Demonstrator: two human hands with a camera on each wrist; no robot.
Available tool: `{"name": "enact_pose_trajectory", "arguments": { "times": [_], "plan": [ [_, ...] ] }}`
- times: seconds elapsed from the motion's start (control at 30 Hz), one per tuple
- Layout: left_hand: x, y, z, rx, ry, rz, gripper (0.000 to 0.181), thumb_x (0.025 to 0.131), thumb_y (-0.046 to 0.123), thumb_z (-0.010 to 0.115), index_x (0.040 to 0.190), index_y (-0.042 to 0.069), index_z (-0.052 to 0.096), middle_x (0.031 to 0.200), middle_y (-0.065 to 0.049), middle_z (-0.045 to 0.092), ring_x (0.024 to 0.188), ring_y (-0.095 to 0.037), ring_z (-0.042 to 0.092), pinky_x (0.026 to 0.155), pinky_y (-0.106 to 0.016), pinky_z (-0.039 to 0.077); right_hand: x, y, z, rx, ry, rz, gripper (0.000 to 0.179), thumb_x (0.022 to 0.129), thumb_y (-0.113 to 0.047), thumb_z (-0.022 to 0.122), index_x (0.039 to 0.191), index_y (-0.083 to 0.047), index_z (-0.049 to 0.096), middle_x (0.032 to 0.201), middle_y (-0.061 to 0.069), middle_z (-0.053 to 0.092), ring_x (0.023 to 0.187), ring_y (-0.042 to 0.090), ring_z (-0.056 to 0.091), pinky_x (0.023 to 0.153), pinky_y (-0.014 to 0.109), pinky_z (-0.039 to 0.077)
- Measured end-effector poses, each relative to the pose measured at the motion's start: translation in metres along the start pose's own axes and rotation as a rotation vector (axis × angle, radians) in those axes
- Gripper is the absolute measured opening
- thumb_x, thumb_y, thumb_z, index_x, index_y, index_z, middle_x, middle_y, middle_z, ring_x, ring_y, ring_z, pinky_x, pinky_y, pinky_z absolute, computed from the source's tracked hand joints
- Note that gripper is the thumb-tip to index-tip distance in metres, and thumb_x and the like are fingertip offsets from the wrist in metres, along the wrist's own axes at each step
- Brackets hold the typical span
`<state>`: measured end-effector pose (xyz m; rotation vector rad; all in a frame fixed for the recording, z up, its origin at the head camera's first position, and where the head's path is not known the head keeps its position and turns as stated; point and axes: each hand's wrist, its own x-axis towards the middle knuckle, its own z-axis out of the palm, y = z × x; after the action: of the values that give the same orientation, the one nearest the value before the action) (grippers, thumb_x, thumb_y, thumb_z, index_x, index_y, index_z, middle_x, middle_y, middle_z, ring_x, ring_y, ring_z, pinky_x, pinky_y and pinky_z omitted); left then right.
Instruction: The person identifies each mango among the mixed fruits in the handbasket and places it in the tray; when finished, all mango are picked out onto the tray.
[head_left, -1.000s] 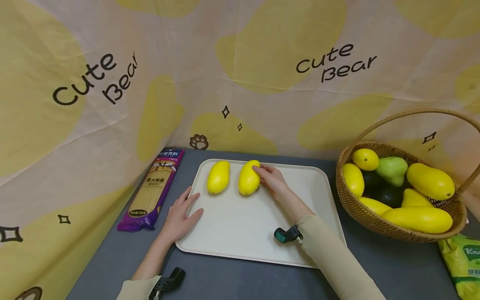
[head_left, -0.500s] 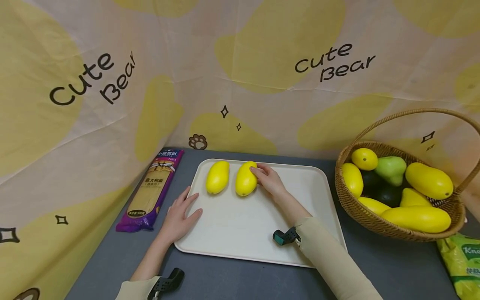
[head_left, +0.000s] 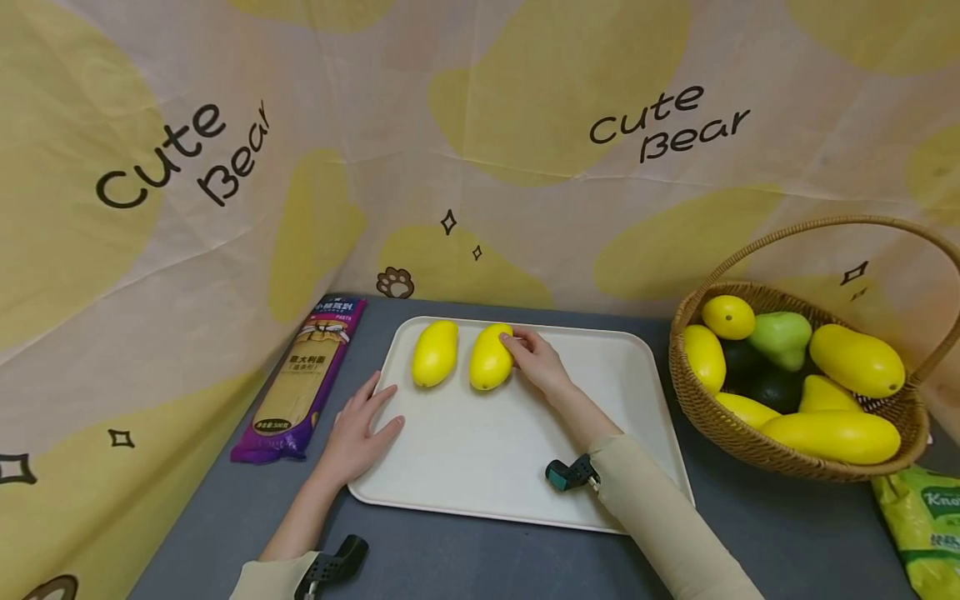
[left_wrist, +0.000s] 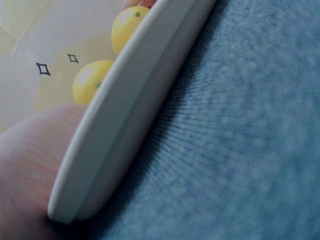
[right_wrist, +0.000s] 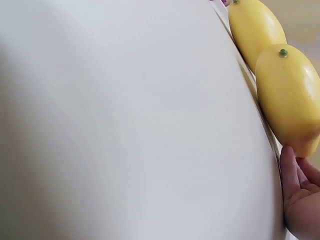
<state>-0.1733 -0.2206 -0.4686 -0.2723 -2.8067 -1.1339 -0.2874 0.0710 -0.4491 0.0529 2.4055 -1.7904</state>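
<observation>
Two yellow mangoes lie side by side near the back of a cream tray (head_left: 480,458). At the right mango (head_left: 491,357), my right hand (head_left: 542,362) pinches its right side between thumb and fingers. The right wrist view shows the thumb (right_wrist: 288,162) against the end of this mango (right_wrist: 290,95), with the other fingers partly hidden. The left mango (head_left: 434,354) stands a small gap away, untouched. My left hand (head_left: 363,437) rests over the tray's left edge, fingers spread. In the left wrist view the tray's side (left_wrist: 125,100) hides much of both mangoes.
A wicker basket (head_left: 738,446) holding yellow fruit, a green pear (head_left: 782,340) and dark produce stands right of the tray. Left of it lies a purple pasta packet (head_left: 303,375). A green-yellow packet (head_left: 922,525) sits at the right edge. Printed cloth (head_left: 525,217) hangs behind the table.
My right hand has shifted the right mango slightly left, nearer the other mango, then stayed almost still. My left hand keeps its place on the tray's edge.
</observation>
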Motion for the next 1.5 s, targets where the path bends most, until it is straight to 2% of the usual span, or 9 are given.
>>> {"name": "enact_pose_trajectory", "arguments": {
  "times": [0.6, 1.13, 1.33, 1.43, 1.5],
  "plan": [
    [0.0, 0.0, -0.002, -0.011, -0.01, -0.009, 0.055, 0.095, 0.027, 0.064, 0.142, 0.004, 0.049, 0.158, -0.018, 0.023, 0.14, -0.047, 0.023, 0.106, -0.072, 0.009, -0.003, -0.003, 0.0, -0.077, -0.013, -0.025, 0.05, 0.098, -0.041, 0.056, 0.134, -0.006, 0.055, 0.116, 0.012, 0.061, 0.1, 0.024, 0.059, 0.09, 0.032, 0.049],
    [-0.001, 0.001, -0.002, -0.02, -0.011, -0.01, 0.055, 0.095, 0.027, 0.063, 0.143, 0.004, 0.049, 0.158, -0.018, 0.022, 0.141, -0.046, 0.021, 0.106, -0.072, 0.007, -0.004, -0.003, -0.001, -0.079, -0.024, -0.023, 0.051, 0.098, -0.042, 0.054, 0.135, -0.006, 0.054, 0.117, 0.013, 0.061, 0.101, 0.024, 0.06, 0.092, 0.033, 0.05],
    [-0.001, 0.0, -0.002, -0.017, -0.009, -0.017, 0.055, 0.095, 0.027, 0.063, 0.143, 0.005, 0.049, 0.159, -0.017, 0.022, 0.141, -0.045, 0.022, 0.106, -0.072, 0.008, -0.007, -0.004, -0.001, 0.009, 0.006, -0.009, 0.052, 0.099, -0.041, 0.053, 0.137, -0.005, 0.052, 0.124, 0.014, 0.06, 0.105, 0.025, 0.062, 0.093, 0.033, 0.05],
    [0.0, -0.001, -0.002, -0.015, -0.008, -0.013, 0.055, 0.095, 0.028, 0.063, 0.143, 0.005, 0.049, 0.158, -0.017, 0.022, 0.141, -0.046, 0.022, 0.106, -0.071, 0.008, -0.011, -0.006, -0.002, 0.103, 0.052, 0.007, 0.048, 0.1, -0.035, 0.053, 0.136, -0.003, 0.052, 0.123, 0.016, 0.059, 0.103, 0.024, 0.063, 0.091, 0.031, 0.052],
    [-0.001, -0.001, -0.002, -0.014, -0.006, -0.011, 0.055, 0.095, 0.028, 0.063, 0.143, 0.005, 0.049, 0.158, -0.018, 0.023, 0.14, -0.046, 0.022, 0.106, -0.071, 0.008, -0.013, -0.008, -0.002, 0.181, 0.088, 0.021, 0.043, 0.101, -0.028, 0.054, 0.134, 0.0, 0.053, 0.119, 0.018, 0.06, 0.095, 0.022, 0.064, 0.087, 0.029, 0.053]
  ]
}}
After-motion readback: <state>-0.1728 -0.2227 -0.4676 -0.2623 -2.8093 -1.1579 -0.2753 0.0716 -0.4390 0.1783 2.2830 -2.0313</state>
